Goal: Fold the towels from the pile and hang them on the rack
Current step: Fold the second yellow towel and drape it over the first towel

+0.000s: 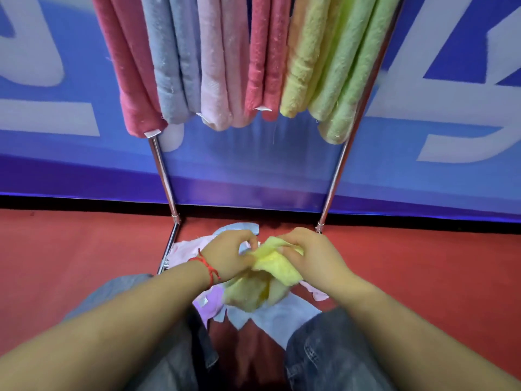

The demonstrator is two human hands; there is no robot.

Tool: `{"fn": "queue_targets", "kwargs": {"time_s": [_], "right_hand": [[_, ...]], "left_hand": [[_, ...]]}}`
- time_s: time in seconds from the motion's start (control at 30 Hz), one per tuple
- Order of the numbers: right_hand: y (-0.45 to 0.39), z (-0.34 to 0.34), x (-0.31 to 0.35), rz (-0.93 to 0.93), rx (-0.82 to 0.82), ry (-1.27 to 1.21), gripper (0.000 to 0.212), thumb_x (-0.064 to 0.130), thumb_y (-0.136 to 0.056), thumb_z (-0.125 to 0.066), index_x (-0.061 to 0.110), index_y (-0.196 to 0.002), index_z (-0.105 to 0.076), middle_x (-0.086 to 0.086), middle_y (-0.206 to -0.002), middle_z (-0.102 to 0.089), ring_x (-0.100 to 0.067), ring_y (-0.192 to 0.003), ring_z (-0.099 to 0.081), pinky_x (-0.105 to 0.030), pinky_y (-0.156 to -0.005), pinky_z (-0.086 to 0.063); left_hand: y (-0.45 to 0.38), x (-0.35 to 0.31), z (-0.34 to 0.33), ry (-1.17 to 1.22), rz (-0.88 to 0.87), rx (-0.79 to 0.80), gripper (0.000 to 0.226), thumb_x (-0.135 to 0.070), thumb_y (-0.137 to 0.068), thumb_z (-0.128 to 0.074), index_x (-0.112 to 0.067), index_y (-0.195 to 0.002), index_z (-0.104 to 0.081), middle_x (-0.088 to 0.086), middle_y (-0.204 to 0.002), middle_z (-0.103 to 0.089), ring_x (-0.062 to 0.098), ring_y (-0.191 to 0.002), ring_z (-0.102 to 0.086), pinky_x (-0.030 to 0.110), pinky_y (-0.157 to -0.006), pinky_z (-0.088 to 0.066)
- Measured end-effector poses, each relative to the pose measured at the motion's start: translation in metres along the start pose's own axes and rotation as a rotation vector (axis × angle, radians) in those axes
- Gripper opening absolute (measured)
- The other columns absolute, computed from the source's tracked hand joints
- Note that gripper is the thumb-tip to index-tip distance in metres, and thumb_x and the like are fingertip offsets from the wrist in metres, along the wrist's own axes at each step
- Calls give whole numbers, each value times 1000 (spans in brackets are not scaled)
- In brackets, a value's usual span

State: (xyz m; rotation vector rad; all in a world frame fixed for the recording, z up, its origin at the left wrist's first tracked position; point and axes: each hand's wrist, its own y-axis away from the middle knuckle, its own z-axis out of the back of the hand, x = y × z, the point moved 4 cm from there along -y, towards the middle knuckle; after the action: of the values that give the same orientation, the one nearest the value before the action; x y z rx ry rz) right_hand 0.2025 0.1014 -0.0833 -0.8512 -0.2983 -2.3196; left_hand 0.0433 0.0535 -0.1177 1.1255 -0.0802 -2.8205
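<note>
Head view: both hands (231, 256) (313, 259) grip yellow towel (277, 266); banner lettering unreadable

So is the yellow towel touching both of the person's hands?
Touching. The head view shows the left hand and the right hand both pinching the yellow towel by its upper edge.

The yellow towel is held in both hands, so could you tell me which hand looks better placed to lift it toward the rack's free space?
Probably the left hand. Both hands grip the yellow towel, but the rack seems crowded, and the right hand sits below its packed green end.
</note>
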Motion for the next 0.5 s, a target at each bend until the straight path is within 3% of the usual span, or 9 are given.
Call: {"fn": "queue_targets", "kwargs": {"time_s": [0.03, 0.13, 0.2, 0.27, 0.33, 0.4, 0.5], "right_hand": [[11, 3, 2, 6, -44, -43, 19, 17, -89, -59, 21, -103, -72, 5, -90, -62, -12, -90, -57, -27, -84, -41], [36, 0, 12, 26, -147, -132, 26, 9, -87, -59, 22, -105, -71, 17, -89, -55, -4, -90, -55, -12, -84, -38], [47, -6, 22, 41, -165, -170, 30, 3, -86, -56, 20, -105, -72, 14, -91, -56, -4, -91, -55, -8, -83, -38], [56, -13, 30, 50, -165, -195, 32, 7, -84, -52, 20, -104, -73, 12, -94, -57, -5, -92, -56, -10, -84, -40], [64, -17, 35, 48, -189, -198, 36, 14, -80, -47, 22, -103, -73, 14, -95, -57, -2, -92, -55, -9, -83, -40], [68, -17, 35, 50, -217, -159, 34, 13, -82, -48, 21, -103, -73, 16, -95, -56, 0, -90, -54, -6, -80, -38], [69, -15, 31, 21, -251, -91, 28, 5, -87, -55, 21, -103, -72, 9, -98, -60, -7, -88, -57, -15, -77, -40]], "left_hand": [[9, -5, 1, 42, 5, 12, 8, -29, -65, -55, -35, -70, -53, 0, -102, -68, 20, -97, -62, 30, -88, -46], [33, -19, -7, 200, -29, 42, 19, -10, -67, -60, -25, -65, -49, -1, -75, -61, 14, -74, -57, 20, -71, -45], [46, -23, -12, 332, -46, 48, 16, -12, -63, -59, -19, -73, -48, -7, -69, -52, 8, -67, -49, 21, -68, -43], [55, -19, -16, 405, -33, 50, 29, -21, -62, -60, -21, -88, -50, -12, -64, -50, 7, -61, -46, 20, -63, -42], [60, -16, -16, 349, -33, 1, 33, -33, -60, -59, -28, -91, -52, -13, -55, -46, 3, -53, -40, 17, -56, -37], [65, -15, -11, 235, -46, -83, 16, -32, -63, -57, -33, -77, -51, -11, -51, -42, 2, -49, -40, 16, -54, -32], [71, -11, -4, 39, -99, -122, 16, -39, -66, -55, -35, -63, -40, -9, -51, -40, 2, -53, -44, 12, -54, -29]]}}
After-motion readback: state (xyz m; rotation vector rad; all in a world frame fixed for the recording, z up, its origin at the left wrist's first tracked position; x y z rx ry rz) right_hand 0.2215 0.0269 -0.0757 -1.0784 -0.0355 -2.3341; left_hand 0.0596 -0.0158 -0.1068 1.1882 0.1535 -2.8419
